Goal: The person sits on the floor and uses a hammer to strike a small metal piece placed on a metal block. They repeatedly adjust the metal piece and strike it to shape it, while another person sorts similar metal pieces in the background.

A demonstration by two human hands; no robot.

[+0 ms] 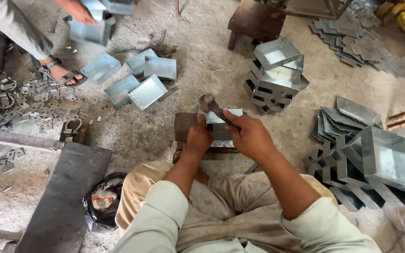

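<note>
Two hands work over a metal sheet piece [219,125] that lies on a dark block [183,126] on the floor, just ahead of my folded knees. My right hand [249,136] is clenched around the handle of a hammer [210,105], whose head sits above the far edge of the piece. My left hand [198,138] presses down on the near left part of the piece, fingers curled over it; I count that as a hold on the piece. Far right of the block stands a stack of folded metal trays [277,75], and more trays [385,159] and flat cut blanks [338,122] lie at my near right. To the far left, loose trays [139,79] rest on the ground. Another person's hand [78,10] reaches toward a tray [92,30] at the far left, with a sandalled foot [62,72] beside small metal brackets [38,100]. A dark steel plate [66,192] lies near left, and a wooden stool [256,21] stands far off
</note>
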